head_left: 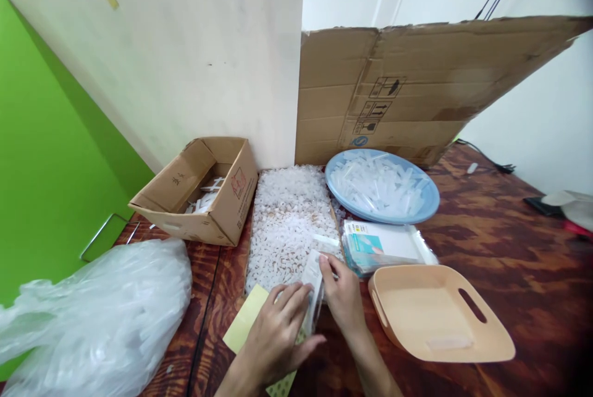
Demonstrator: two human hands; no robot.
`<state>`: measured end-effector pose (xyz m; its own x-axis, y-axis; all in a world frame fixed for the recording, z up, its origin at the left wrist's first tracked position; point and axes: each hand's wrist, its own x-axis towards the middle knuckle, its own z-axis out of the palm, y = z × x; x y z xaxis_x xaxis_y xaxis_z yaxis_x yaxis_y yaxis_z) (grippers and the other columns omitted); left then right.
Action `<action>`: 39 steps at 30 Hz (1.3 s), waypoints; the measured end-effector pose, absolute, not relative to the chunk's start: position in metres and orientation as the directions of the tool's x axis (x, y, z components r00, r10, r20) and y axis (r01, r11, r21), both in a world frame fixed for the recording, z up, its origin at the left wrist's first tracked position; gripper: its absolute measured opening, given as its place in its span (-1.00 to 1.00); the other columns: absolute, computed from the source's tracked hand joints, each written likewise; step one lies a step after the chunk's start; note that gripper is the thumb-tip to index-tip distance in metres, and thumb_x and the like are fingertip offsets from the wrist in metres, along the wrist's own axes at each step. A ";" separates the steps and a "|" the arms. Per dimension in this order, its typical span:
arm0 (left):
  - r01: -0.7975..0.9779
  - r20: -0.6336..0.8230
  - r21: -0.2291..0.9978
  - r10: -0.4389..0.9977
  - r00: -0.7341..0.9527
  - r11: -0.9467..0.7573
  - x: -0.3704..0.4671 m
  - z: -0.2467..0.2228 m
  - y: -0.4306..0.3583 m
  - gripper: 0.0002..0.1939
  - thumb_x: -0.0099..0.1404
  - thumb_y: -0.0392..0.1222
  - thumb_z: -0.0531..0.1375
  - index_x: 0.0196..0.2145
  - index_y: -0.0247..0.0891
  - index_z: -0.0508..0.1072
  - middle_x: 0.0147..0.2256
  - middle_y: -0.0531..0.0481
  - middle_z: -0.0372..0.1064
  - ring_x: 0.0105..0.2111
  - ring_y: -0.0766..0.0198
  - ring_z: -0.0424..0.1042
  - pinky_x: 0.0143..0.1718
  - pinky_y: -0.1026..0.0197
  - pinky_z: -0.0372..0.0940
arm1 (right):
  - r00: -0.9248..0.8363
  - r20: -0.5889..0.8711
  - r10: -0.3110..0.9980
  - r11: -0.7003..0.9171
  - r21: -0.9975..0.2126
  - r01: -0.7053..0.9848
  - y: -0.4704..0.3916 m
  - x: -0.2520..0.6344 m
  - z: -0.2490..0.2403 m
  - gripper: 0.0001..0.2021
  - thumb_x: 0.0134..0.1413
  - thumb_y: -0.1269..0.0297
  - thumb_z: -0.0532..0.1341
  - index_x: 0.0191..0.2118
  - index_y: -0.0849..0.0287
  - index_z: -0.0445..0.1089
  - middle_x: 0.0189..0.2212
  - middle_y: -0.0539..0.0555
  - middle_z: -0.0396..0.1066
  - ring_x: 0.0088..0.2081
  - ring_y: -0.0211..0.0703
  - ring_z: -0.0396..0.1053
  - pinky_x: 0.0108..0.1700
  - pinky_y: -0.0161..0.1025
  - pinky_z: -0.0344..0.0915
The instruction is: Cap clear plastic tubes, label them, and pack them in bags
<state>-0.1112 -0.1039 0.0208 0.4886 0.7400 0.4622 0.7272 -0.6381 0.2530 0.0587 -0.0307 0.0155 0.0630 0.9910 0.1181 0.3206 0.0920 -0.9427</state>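
Left hand (278,330) and right hand (344,297) grasp a clear plastic packet (312,269); its thin film seems to call for steady fingertips.

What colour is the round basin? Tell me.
Light blue, seen in the head view.

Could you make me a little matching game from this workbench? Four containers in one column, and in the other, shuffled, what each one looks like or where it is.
1. Small cardboard box
2. Blue basin
3. Peach bin
4. Plastic bag

A. Bulging, at the near left
B. Heaped with translucent strips
C. Open-topped, with red print on its side
D. At the near right, with a long slot in its side

Right pairs: 1-C, 2-B, 3-D, 4-A.
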 end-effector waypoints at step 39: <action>0.680 0.457 0.205 0.683 0.570 -0.704 -0.130 0.046 -0.036 -0.82 0.49 -0.37 0.10 -0.04 -0.35 0.47 -0.16 -0.15 0.53 -0.15 0.10 0.54 -0.15 0.08 0.53 | -0.387 0.259 0.885 0.427 -0.782 0.454 -0.045 0.058 0.008 -0.60 0.37 0.50 -0.02 0.13 0.10 0.43 -0.04 0.15 0.56 0.01 -0.01 0.53 0.06 -0.09 0.47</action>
